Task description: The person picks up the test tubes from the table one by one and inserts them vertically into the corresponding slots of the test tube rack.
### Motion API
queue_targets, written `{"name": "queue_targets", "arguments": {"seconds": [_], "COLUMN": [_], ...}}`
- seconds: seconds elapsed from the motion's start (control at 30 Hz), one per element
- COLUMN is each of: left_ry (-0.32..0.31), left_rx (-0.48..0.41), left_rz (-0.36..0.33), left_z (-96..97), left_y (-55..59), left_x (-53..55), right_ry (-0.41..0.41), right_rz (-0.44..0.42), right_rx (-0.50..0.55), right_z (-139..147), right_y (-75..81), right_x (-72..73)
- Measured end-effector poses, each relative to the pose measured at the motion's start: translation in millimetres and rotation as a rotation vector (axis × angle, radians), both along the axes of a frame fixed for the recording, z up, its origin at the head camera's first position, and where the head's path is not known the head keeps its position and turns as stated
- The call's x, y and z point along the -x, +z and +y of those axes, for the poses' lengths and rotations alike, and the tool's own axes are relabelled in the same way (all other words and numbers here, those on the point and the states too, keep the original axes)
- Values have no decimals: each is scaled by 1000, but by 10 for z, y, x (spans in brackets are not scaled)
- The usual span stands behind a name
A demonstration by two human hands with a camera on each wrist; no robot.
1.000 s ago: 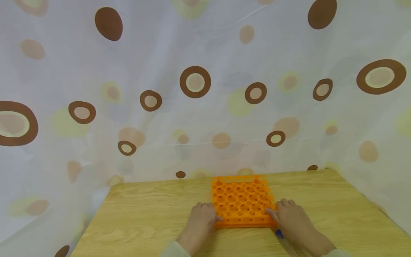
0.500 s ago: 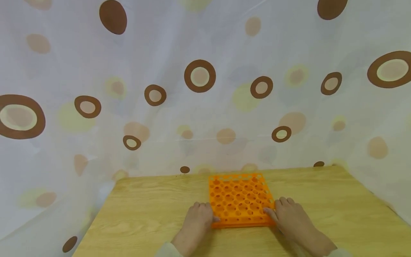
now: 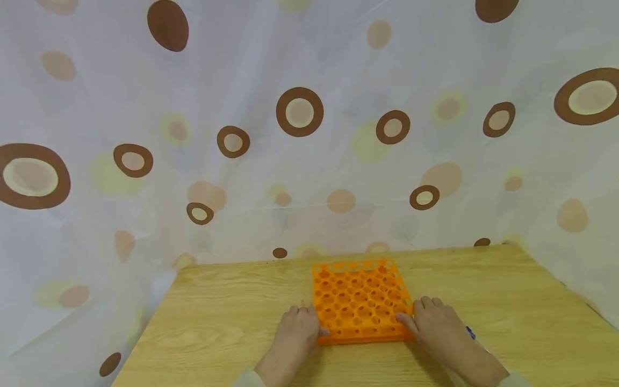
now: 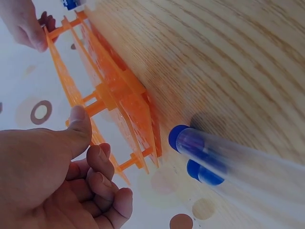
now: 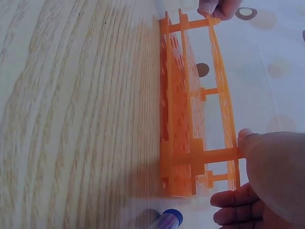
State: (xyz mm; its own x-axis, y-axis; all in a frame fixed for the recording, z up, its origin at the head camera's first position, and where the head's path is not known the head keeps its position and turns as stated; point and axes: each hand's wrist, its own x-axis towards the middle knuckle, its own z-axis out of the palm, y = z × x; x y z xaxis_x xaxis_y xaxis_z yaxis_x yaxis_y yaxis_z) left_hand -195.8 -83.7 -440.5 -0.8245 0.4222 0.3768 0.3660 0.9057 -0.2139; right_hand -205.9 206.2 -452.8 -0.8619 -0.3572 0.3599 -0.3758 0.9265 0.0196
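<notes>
An orange test tube rack (image 3: pixel 360 301) with rows of round holes stands on the wooden table. My left hand (image 3: pixel 296 328) grips its near left corner, thumb on the top plate and fingers curled at the side, as the left wrist view shows. My right hand (image 3: pixel 437 325) holds the near right corner the same way. Past my right wrist a blue cap (image 3: pixel 470 332) of a tube shows, its body mostly hidden by the forearm. Two clear tubes with blue caps (image 4: pixel 180 138) lie near the rack in the left wrist view. The rack's visible holes hold no tubes.
The wooden table (image 3: pixel 222 317) extends to both sides of the rack. A pale curtain (image 3: pixel 309 172) with brown and yellow spots hangs behind the table and along its sides. Another blue cap (image 5: pixel 172 217) lies close to the rack's end in the right wrist view.
A blue-capped tube seen left of my right wrist a second ago was hidden half a second ago; a blue cap now shows right of it. Both hands keep hold of the rack; the head view shifts slightly.
</notes>
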Motion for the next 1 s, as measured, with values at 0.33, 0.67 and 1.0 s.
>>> {"name": "queue_targets", "arguments": {"seconds": [0.33, 0.67, 1.0], "left_ry": [45, 51, 52], "left_rx": [-8, 3, -33], "left_rz": [-30, 9, -28], "left_z": [5, 11, -8], "left_y": [7, -28, -36], "left_x": [-75, -159, -247], "right_ry": [16, -2, -30], "right_rz": [86, 37, -100], "right_rx": [-44, -10, 1], "right_z": [-18, -24, -22], "right_y": [-7, -30, -11], "right_x": [-53, -147, -254]}}
